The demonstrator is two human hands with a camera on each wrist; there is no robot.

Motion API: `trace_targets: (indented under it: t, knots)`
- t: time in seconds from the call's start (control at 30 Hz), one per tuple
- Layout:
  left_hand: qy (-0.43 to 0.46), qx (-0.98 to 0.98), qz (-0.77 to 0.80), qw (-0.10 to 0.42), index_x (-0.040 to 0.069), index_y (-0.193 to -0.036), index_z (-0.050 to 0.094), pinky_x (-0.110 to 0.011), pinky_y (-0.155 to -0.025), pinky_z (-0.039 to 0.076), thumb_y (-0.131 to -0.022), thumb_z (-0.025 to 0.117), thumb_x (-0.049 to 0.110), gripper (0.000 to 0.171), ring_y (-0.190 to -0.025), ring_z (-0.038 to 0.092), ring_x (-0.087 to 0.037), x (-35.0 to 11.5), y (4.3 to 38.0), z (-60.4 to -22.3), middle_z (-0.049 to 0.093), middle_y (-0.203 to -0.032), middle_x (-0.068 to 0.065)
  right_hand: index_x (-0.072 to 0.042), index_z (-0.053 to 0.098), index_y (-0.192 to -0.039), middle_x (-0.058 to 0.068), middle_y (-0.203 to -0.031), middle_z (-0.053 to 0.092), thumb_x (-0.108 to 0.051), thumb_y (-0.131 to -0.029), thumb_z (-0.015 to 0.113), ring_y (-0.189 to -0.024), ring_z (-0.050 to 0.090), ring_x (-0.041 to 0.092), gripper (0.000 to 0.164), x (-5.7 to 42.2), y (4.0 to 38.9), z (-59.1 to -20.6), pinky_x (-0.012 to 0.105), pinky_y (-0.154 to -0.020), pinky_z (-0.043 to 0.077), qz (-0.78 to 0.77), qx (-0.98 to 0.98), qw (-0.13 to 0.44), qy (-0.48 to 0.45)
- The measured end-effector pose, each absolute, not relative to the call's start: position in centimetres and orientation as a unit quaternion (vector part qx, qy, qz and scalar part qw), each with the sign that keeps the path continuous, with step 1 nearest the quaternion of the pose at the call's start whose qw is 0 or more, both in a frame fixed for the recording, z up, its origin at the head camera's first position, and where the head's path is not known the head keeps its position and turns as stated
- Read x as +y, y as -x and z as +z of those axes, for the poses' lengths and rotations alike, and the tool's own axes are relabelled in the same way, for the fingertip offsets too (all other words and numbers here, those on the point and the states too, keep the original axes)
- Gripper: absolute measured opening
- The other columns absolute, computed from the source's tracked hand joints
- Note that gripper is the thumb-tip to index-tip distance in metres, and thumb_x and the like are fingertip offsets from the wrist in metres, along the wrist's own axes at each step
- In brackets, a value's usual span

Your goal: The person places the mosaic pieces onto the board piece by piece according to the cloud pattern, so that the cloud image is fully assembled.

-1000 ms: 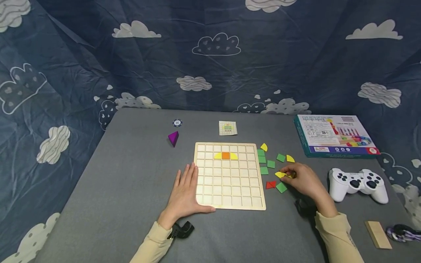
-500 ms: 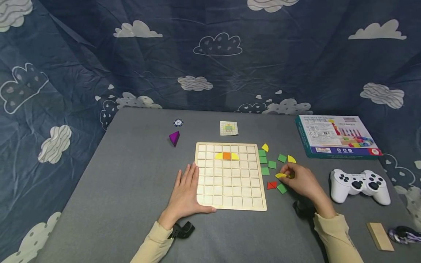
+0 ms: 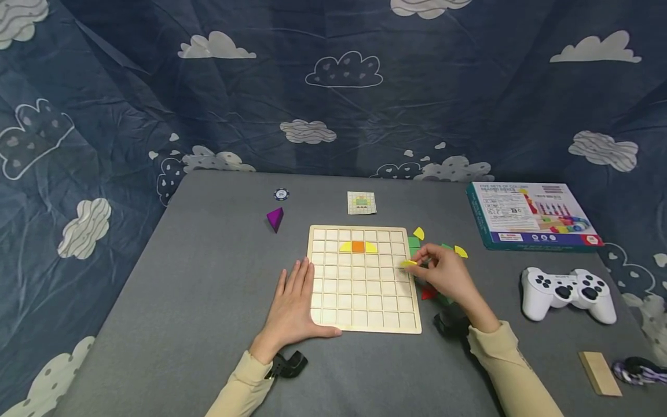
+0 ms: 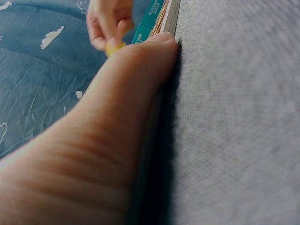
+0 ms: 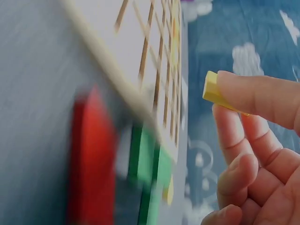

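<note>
My right hand [image 3: 445, 275] pinches a yellow quarter-round tile [image 5: 212, 89] between thumb and fingers, over the right edge of a wooden grid board [image 3: 359, 289]. My left hand [image 3: 292, 307] lies with straight fingers along the board's left edge, its thumb at the near edge. In the board's second row, an orange square [image 3: 358, 247] sits between two yellow curved tiles. Right of the board lie green square tiles [image 3: 414, 242], a red tile [image 3: 428, 293] and loose yellow tiles [image 3: 461, 252]; my right hand partly covers this group in the head view.
A small pattern card [image 3: 362, 203] lies behind the board. A purple pyramid [image 3: 275, 219] and a poker chip [image 3: 281, 194] are at back left. To the right are a boxed set [image 3: 534, 214], a white game controller [image 3: 568, 292], a wooden block [image 3: 599, 373] and a coiled cord [image 3: 638, 369].
My right hand has lifted a yellow tile from among the loose pieces and carried it left to the board's right edge. The left hand has stayed in place.
</note>
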State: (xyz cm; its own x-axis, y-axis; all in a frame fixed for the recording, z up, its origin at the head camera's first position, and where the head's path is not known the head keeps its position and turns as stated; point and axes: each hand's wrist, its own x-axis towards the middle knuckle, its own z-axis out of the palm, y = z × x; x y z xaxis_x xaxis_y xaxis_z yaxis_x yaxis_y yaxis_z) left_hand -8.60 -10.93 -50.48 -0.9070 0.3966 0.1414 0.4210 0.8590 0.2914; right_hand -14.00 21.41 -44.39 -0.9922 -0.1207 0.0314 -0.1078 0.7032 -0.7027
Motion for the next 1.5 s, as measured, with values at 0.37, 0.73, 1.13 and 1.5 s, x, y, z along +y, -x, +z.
trace_targets:
  t: [0.37, 0.73, 1.13, 1.5]
  knots:
    - [0.210, -0.965, -0.151, 0.035, -0.004, -0.149, 0.014, -0.049, -0.112, 0.003, -0.056, 0.060, 0.085, 0.137, -0.143, 0.005, -0.030, -10.8, 8.6, -50.6, 0.011, -0.156, -0.018, -0.010, 0.071, -0.084, -0.002, -0.075, 0.064, -0.011, -0.081, 0.075, -0.047, 0.040, 0.014, 0.005, 14.0, 16.5, -43.8, 0.026, -0.042, 0.032, -0.432, 0.888, 0.063, 0.143]
    - [0.218, -0.963, -0.152, 0.041, -0.004, -0.149, 0.015, -0.050, -0.112, 0.005, -0.057, 0.059, 0.086, 0.136, -0.142, 0.007, -0.031, -10.7, 8.6, -50.4, 0.012, -0.155, -0.019, -0.008, 0.072, -0.085, -0.002, -0.072, 0.064, -0.007, -0.081, 0.074, -0.058, 0.049, 0.015, 0.004, 10.0, 18.4, -44.3, 0.027, -0.054, 0.039, -0.447, 0.876, 0.092, 0.157]
    - [0.220, -0.963, -0.151, 0.041, -0.004, -0.149, 0.013, -0.049, -0.112, 0.003, -0.057, 0.058, 0.087, 0.137, -0.142, 0.007, -0.031, -10.7, 8.6, -50.6, 0.011, -0.155, -0.019, -0.010, 0.073, -0.084, -0.006, -0.071, 0.063, -0.006, -0.081, 0.071, -0.067, 0.056, 0.012, 0.005, 8.9, 19.1, -45.5, 0.031, -0.067, 0.044, -0.390, 0.898, 0.098, 0.180]
    - [0.215, -0.964, -0.154, 0.035, -0.004, -0.149, 0.012, -0.048, -0.112, 0.001, -0.057, 0.058, 0.087, 0.138, -0.143, 0.005, -0.030, -10.9, 8.5, -50.5, 0.010, -0.156, -0.019, -0.011, 0.073, -0.085, -0.006, -0.072, 0.063, -0.008, -0.082, 0.072, -0.066, 0.055, 0.011, 0.004, 8.3, 19.2, -45.8, 0.031, -0.067, 0.044, -0.371, 0.905, 0.098, 0.180]
